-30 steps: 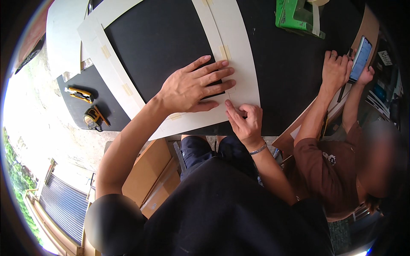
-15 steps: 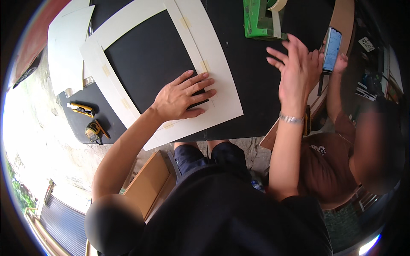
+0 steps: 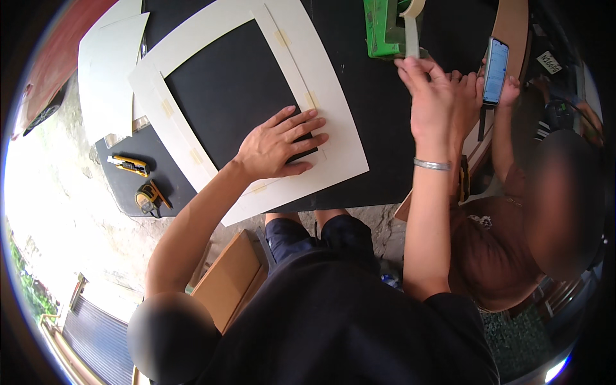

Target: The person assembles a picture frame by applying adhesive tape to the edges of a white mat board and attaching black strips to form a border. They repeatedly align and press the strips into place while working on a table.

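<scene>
A cream mat frame [image 3: 333, 122] is pressed flat by the open left hand [image 3: 279, 144], while tape [image 3: 410, 29] at a green dispenser [image 3: 383, 29] is pinched by the right hand [image 3: 431, 96].

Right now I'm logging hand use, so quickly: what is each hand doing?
Left hand: open, flat on the cream cardboard frame.
Right hand: pulling masking tape from the green dispenser.
</scene>
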The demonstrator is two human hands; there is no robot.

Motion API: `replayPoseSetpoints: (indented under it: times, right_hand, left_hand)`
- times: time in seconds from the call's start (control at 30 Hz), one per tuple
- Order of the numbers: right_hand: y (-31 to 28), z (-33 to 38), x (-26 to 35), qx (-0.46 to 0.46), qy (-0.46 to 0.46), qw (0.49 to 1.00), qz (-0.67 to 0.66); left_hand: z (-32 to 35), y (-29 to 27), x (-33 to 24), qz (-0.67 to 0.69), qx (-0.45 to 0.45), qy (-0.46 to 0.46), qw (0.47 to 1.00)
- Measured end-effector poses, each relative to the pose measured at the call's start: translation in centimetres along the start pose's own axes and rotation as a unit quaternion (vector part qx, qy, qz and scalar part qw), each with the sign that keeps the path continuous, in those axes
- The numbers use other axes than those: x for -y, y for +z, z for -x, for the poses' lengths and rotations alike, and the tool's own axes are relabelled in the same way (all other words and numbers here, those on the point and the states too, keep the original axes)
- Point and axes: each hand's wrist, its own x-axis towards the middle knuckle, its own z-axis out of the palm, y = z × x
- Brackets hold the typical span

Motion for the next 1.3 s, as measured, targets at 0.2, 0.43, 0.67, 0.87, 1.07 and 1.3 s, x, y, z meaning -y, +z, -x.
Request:
replayPoseSetpoints:
  times: [0.2,0.43,0.67,0.87,1.07,1.3]
  right_hand:
    - [-0.4,4.3,-2.5,-0.106,-0.165,0.883,0.427]
    - [2.7,16.3,-4.5,0.092,0.128,0.969,0.192]
    - [4.3,15.3,-4.5,0.123,0.160,0.946,0.254]
    - [4.5,15.4,-4.7,0.124,0.152,0.940,0.279]
    - [4.9,15.3,-4.3,0.141,0.156,0.928,0.309]
    - [5.3,15.6,-4.4,0.124,0.150,0.930,0.312]
  left_hand:
    - [0.0,0.4,0.2,0.014,-0.015,0.003,1.000]
    - [0.5,0.5,0.1,0.010,-0.023,-0.008,1.000]
    - [0.7,0.8,0.1,0.007,-0.035,-0.014,0.999]
    - [0.9,1.1,0.1,0.009,-0.045,-0.015,0.999]
    - [0.9,1.2,0.1,0.012,-0.045,-0.016,0.999]
    - [1.0,1.2,0.1,0.013,-0.047,-0.015,0.999]
